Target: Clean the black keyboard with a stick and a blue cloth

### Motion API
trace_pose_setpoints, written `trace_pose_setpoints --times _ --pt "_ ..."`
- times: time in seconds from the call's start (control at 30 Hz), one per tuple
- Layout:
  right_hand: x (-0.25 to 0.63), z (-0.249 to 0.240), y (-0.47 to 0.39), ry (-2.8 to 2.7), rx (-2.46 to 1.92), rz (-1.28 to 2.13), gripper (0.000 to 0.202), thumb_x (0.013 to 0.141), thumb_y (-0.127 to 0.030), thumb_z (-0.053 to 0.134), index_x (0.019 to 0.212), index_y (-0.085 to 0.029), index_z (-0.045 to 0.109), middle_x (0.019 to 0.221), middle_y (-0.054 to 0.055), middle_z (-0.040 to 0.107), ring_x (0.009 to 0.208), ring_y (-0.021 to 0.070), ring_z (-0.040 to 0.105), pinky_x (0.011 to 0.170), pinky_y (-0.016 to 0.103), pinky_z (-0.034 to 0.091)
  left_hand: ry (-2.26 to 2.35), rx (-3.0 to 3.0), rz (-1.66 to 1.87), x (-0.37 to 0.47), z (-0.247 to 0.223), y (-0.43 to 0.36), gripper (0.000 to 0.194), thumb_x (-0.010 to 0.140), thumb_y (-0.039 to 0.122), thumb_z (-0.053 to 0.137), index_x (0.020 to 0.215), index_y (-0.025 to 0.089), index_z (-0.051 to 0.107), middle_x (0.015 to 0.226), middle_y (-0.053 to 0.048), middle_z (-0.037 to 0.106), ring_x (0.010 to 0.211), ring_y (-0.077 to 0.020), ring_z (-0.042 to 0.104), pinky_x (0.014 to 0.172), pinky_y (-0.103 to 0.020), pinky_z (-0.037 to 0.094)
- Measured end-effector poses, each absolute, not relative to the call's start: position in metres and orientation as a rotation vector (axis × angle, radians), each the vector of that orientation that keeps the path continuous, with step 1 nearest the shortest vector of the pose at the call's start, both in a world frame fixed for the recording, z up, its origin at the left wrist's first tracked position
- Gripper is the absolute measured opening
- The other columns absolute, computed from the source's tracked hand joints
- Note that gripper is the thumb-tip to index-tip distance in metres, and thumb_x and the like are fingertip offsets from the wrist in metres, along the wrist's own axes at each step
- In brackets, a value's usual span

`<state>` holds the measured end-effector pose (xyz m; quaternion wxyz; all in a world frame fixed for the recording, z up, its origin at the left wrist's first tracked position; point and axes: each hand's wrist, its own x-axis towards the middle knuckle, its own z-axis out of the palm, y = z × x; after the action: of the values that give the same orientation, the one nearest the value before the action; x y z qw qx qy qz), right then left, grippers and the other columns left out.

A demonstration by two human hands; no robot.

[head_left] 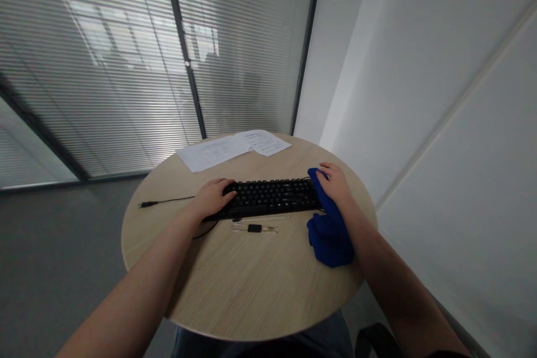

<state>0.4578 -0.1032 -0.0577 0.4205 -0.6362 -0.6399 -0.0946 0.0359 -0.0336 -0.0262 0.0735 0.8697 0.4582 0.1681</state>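
Note:
A black keyboard (pixel 272 197) lies across the middle of the round table. Its left end is gripped by my left hand (pixel 213 197), thumb resting near the front keys and fingers over the back edge. At the keyboard's right end, my right hand (pixel 334 180) is closed on a blue cloth (pixel 331 238). Part of the cloth covers that end of the keyboard, and the rest hangs in a bunched heap on the tabletop below my wrist. In front of the keyboard lies a small clear tool with a black middle band (pixel 254 228), its exact kind unclear.
Printed paper sheets (pixel 218 152) lie at the table's far side. A black cable with a plug (pixel 150 203) stretches left of the keyboard. A thin clear stick (pixel 272 217) is by its front edge. The round table (pixel 251 296) stands near a white wall and a blinds-covered glass partition.

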Motion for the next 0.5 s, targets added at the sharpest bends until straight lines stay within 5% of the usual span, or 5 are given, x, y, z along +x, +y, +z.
trace_pose_setpoints --times 0.5 --pt "0.45 -0.0598 -0.1004 -1.907 -1.705 -0.002 0.024 0.086 -0.031 0.061 0.097 -0.024 0.081 0.145 0.008 0.057 0.134 0.0288 0.05 0.118 0.047 0.034 1.375 2.628 0.506 0.0342 -0.0304 -0.0306 0.058 0.087 0.05 0.046 0.131 0.016 0.063 0.133 -0.014 0.066 0.124 -0.0308 0.059 0.111 -0.043 0.041"
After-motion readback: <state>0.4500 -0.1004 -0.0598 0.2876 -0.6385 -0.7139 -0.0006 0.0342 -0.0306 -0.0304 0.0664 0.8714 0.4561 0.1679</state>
